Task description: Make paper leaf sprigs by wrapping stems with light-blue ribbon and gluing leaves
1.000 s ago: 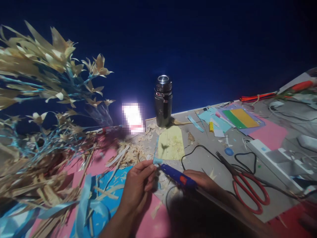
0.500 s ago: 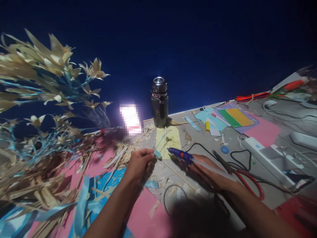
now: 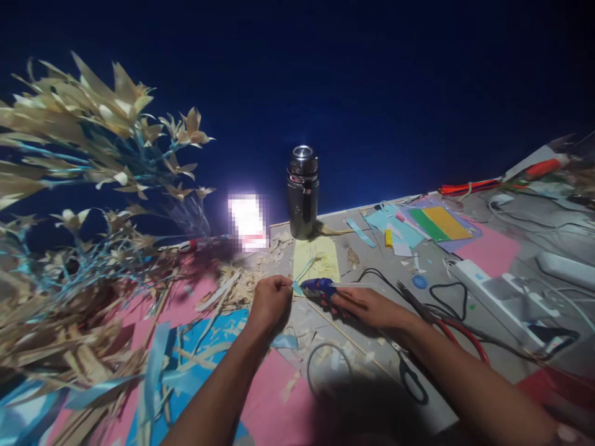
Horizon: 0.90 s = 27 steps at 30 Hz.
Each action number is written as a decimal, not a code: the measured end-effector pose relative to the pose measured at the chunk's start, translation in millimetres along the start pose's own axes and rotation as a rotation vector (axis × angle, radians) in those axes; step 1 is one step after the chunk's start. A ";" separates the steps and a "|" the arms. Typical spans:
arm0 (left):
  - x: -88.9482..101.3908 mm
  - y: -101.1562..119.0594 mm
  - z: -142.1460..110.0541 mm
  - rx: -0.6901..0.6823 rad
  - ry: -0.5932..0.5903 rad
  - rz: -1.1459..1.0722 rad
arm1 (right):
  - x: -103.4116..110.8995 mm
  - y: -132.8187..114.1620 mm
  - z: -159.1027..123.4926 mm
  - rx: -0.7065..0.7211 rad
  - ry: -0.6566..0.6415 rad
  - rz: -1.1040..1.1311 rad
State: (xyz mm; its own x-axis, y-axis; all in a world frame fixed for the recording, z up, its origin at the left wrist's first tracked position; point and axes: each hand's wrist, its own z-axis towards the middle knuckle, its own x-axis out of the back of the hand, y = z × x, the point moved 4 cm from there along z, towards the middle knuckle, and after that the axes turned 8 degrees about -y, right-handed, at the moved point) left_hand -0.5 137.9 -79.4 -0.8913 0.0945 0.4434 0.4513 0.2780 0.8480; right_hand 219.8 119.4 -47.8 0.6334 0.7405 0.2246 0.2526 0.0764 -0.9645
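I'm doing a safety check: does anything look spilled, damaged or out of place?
Two things. Tan, papery scraps are strewn loosely to the left of the tall dark metal flask, looking untidy. The red-handled metal scissors lie on or against a thin black cable, an awkward spot for blades. No liquid spill shows.

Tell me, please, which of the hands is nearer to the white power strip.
Right: the right hand, around the glue gun, is left of the white power strip; the left hand is farther left, pinching a light-blue piece.
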 end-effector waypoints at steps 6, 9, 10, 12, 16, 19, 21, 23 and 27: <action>-1.8 -2.9 1.6 -0.064 0.023 0.022 | 1.0 11.4 5.5 -0.101 -0.075 0.069; -1.8 -4.6 2.0 -0.077 0.020 0.031 | 4.9 10.1 2.7 -0.093 -0.044 0.097; -1.8 -5.0 2.1 -0.081 0.018 0.032 | 5.6 8.9 2.2 -0.086 -0.032 0.101; -1.7 -5.9 2.3 -0.088 0.013 0.032 | 5.3 7.4 2.2 -0.081 -0.010 0.114; -1.3 -7.0 2.4 -0.099 0.020 0.039 | 1.3 10.0 2.7 -0.127 0.019 0.180; -0.7 -6.5 2.1 -0.105 0.033 0.042 | 1.2 10.3 0.6 -0.138 0.033 0.203; -0.6 -5.6 1.6 -0.105 0.034 0.041 | 2.4 8.8 -0.1 -0.129 0.051 0.193; -0.9 -4.4 0.9 -0.102 0.027 0.039 | 2.9 7.7 0.9 -0.122 0.077 0.193; -1.3 -3.1 -0.1 -0.094 0.021 0.036 | -0.6 10.3 4.3 -0.126 0.074 0.209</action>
State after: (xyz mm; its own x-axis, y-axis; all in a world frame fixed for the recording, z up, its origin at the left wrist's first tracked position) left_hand -0.7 136.8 -82.6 -0.8740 0.0826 0.4789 0.4857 0.1839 0.8546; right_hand 218.8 122.7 -58.5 0.7323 0.6800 0.0363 0.1968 -0.1603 -0.9673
